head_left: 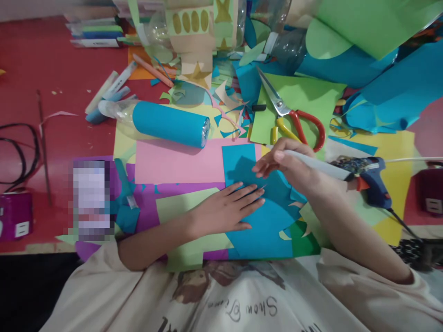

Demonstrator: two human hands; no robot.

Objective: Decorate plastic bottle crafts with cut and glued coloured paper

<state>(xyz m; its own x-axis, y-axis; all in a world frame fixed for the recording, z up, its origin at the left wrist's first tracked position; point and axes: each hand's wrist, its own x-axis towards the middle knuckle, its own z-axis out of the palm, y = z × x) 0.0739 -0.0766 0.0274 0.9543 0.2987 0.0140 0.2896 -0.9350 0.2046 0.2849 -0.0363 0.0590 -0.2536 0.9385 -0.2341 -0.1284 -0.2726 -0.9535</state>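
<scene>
Fingers [247,192] of the left hand [224,210] were spread wide and pressed flat on the blue paper [263,226]. They gripped nothing, just pinned the sheet to the red worktop [51,69]. Right beside them, the right hand [290,165] hovered over the same sheet, its fingers curled round a white stick [321,167] that ran back across the hand toward the glue gun [372,182], which lay just beside the wrist. The blue paper sat close in front of the person's chest, overlapping a pink sheet [176,163]. Further off, a bottle [169,123] wrapped in blue lay on its side, and the scissors [294,121] rested on green paper [311,94], well apart from both hands.
</scene>
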